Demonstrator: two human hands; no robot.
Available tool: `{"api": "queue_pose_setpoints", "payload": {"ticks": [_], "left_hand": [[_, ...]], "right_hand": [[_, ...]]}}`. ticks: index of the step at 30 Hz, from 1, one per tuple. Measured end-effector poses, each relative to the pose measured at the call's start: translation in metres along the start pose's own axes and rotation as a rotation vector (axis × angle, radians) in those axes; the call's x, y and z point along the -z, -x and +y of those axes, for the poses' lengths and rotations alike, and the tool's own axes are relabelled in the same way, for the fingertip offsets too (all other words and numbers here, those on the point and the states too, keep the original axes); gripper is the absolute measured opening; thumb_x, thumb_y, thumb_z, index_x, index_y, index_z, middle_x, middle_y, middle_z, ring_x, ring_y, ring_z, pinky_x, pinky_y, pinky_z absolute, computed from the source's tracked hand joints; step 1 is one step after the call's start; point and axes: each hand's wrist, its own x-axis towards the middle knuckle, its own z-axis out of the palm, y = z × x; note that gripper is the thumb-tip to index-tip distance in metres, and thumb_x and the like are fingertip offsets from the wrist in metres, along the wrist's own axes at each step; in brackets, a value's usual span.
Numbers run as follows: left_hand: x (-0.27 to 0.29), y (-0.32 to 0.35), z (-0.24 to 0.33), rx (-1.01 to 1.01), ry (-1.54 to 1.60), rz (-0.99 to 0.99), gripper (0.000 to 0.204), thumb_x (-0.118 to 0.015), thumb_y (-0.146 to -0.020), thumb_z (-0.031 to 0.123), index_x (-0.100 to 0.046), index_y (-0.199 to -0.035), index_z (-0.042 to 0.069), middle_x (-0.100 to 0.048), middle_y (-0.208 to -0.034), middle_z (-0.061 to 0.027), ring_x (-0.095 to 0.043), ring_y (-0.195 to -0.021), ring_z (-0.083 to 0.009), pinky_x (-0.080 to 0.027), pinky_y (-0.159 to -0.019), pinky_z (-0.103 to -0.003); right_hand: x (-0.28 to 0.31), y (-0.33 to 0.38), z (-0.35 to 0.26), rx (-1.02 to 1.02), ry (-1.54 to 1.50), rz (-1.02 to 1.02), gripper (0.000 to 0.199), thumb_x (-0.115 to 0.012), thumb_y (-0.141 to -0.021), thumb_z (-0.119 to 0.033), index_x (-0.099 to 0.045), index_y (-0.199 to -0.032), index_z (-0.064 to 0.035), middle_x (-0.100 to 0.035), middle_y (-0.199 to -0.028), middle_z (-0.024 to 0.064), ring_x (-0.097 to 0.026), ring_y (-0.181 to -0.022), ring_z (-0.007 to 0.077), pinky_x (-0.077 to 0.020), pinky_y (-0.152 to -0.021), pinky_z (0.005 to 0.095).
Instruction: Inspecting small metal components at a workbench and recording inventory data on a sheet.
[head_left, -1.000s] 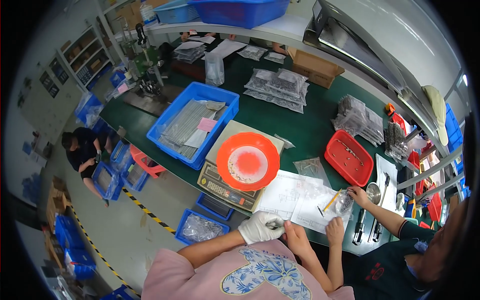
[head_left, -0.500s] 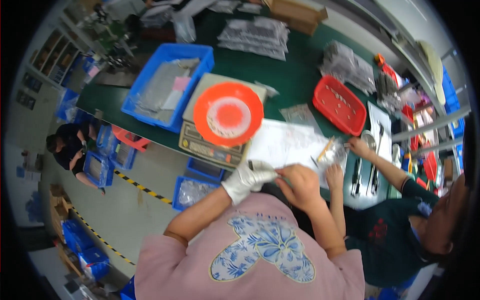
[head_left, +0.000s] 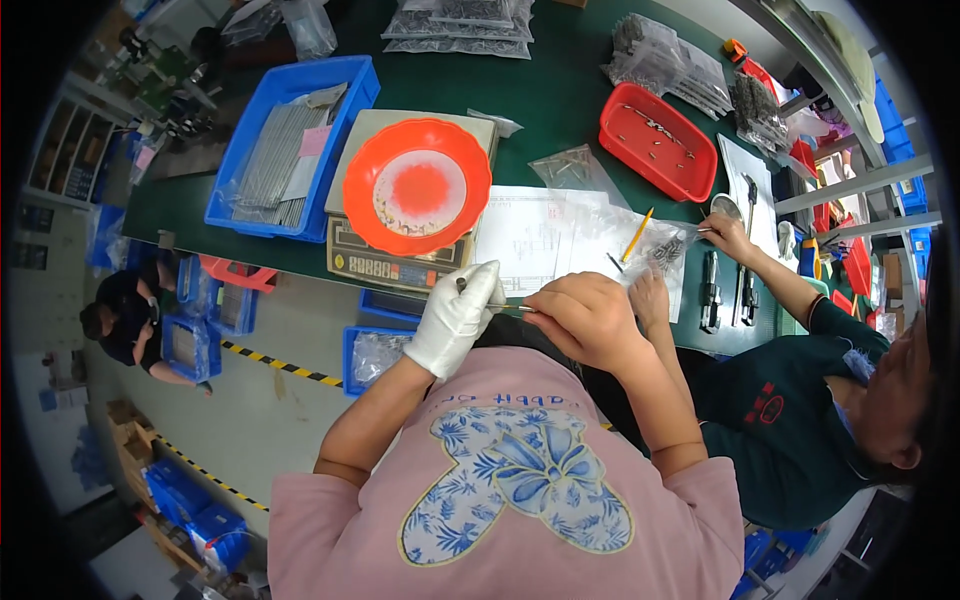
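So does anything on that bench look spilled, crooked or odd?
Nothing looks spilled or broken. One oddity: only the left hand wears a white glove, while the right hand is bare. Both pinch a thin metal piece between them. The orange dish sits squarely on the scale.

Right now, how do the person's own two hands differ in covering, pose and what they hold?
The left hand wears a white glove; the right hand is bare. The left hand pinches a thin metal pin between gloved fingertips, while the right hand is curled into a loose fist at the pin's other end. The left hand sits nearer the weighing scale; the right is nearer the paper sheet. Both hover at the table edge, close together.
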Motion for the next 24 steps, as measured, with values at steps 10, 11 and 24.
{"api": "queue_pose_setpoints", "payload": {"ticks": [10,11,24], "left_hand": [[-0.0011,-0.0005,0.0035,0.044,0.086,0.052,0.033,-0.044,-0.084,0.033,-0.045,-0.061,0.010,-0.033,-0.047,0.0054,-0.025,-0.037,-0.0024,-0.018,-0.034,-0.018],[-0.0017,-0.0007,0.0044,0.047,0.085,0.049,0.033,-0.044,-0.084,0.033,-0.045,-0.061,0.010,-0.033,-0.047,0.0054,-0.025,-0.037,-0.0024,-0.018,-0.034,-0.018],[-0.0024,-0.0036,0.0015,-0.005,0.027,0.082,0.033,-0.044,-0.085,0.031,-0.046,-0.061,0.008,-0.034,-0.047,0.0052,-0.026,-0.037,-0.0025,-0.019,-0.035,-0.018]], "right_hand": [[-0.0038,0.0005,0.0006,0.064,0.110,0.083,0.020,-0.065,-0.059,-0.003,-0.055,-0.076,-0.0039,-0.056,-0.064,0.0049,-0.054,-0.053,0.0182,-0.0410,-0.046,0.0269],[-0.0036,0.0005,0.0006,0.060,0.112,0.084,0.020,-0.065,-0.059,-0.003,-0.055,-0.076,-0.0039,-0.056,-0.064,0.0049,-0.054,-0.053,0.0182,-0.0410,-0.046,0.0269],[-0.0050,0.0000,0.0006,0.062,0.113,0.097,0.017,-0.064,-0.058,-0.006,-0.055,-0.072,-0.0040,-0.053,-0.062,0.0047,-0.051,-0.049,0.0185,-0.0400,-0.044,0.0278]]}}
